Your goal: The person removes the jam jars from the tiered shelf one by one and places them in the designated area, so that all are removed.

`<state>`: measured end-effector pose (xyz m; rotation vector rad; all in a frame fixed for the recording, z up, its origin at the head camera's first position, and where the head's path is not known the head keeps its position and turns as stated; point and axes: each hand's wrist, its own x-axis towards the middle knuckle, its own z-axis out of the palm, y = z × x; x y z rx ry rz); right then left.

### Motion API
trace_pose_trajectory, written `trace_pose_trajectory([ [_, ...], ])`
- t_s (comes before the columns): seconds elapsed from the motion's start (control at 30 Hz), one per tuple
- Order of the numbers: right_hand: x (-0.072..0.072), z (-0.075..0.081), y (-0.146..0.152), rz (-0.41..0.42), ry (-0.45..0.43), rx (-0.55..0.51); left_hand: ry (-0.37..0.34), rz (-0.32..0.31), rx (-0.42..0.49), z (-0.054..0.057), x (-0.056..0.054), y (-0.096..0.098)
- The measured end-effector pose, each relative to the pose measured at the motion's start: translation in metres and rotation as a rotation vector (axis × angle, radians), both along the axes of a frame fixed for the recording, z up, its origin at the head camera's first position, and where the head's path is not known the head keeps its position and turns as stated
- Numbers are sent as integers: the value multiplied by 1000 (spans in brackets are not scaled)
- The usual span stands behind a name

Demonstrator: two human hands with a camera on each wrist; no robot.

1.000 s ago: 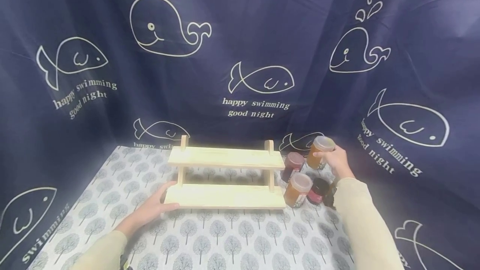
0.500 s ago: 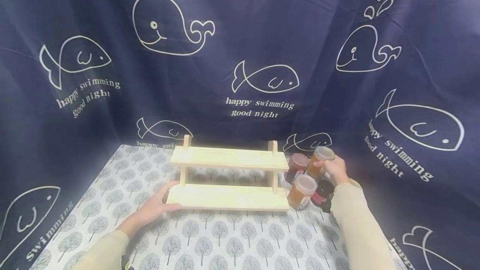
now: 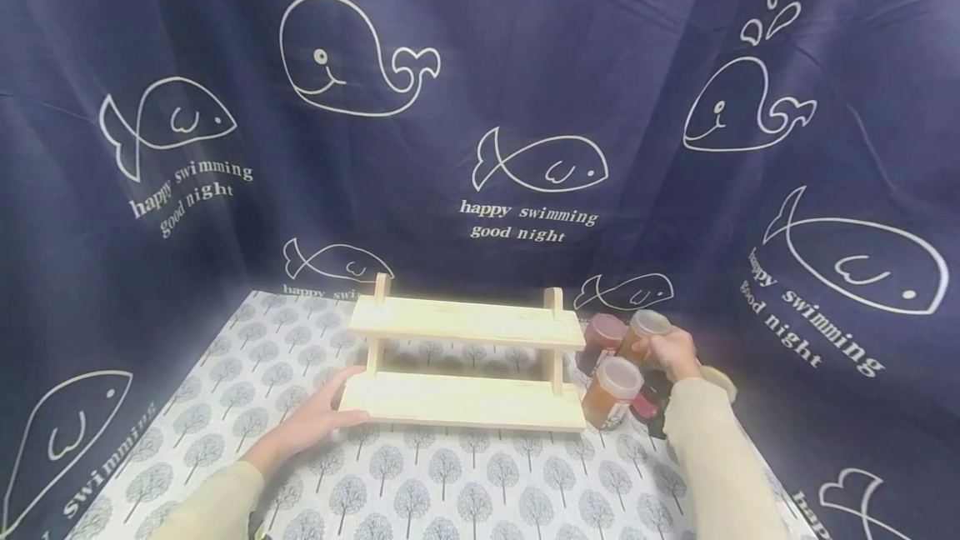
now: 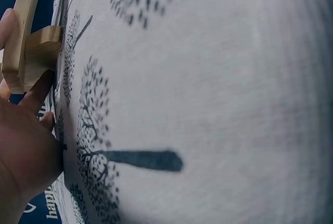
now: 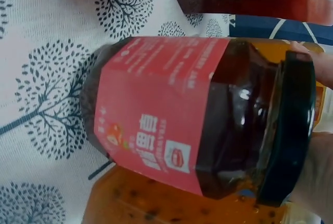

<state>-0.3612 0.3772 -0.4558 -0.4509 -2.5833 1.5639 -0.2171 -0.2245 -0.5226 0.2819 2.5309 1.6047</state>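
My left hand grips the left end of a pale two-tier wooden rack, thumb at the front corner of its lower shelf. In the left wrist view, fingers lie around the rack's wooden end. At the back right, my right hand holds an amber jar with a pale lid, beside a dark red jar. In front of these is another amber jar. A strawberry jam jar with a red label and black lid fills the right wrist view; the sleeve partly hides it from the head camera.
A jar with dark specks in amber filling lies behind the jam jar in the right wrist view. A yellowish lid shows past the right sleeve. The tree-print tablecloth reaches back to a navy curtain.
My right hand has lowered the amber jar to beside the dark red one. The left hand keeps its grip on the rack. The head view has shifted slightly.
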Motion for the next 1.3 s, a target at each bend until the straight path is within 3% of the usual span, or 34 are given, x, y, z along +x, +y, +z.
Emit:
trace_pose_trajectory([
  [0.07,1,1,1,17,-9,6,-13,2,2,1,0,1],
  [0.23,4,4,4,18,-23,141,-24,-9,-5,1,1,2],
  [0.47,5,5,6,73,-47,-7,-12,0,11,3,-1,2],
  [0.63,14,14,12,68,-57,200,-30,-18,18,0,-5,7],
  [0.7,14,16,13,73,-63,149,-31,-24,10,0,-8,9],
  [0.83,9,23,11,14,-63,-53,-19,-28,-3,3,-12,11],
  [0.87,7,25,10,-1,-57,-55,-14,-30,-6,4,-12,11],
  [1.0,9,38,6,-61,5,158,-16,-30,-29,4,-12,9],
  [1.1,9,52,-3,-51,95,337,3,-28,-53,6,-13,5],
  [1.2,13,67,-14,27,205,438,54,-17,-98,9,-15,3],
  [1.3,23,80,-30,155,282,488,127,-19,-155,12,-15,1],
])
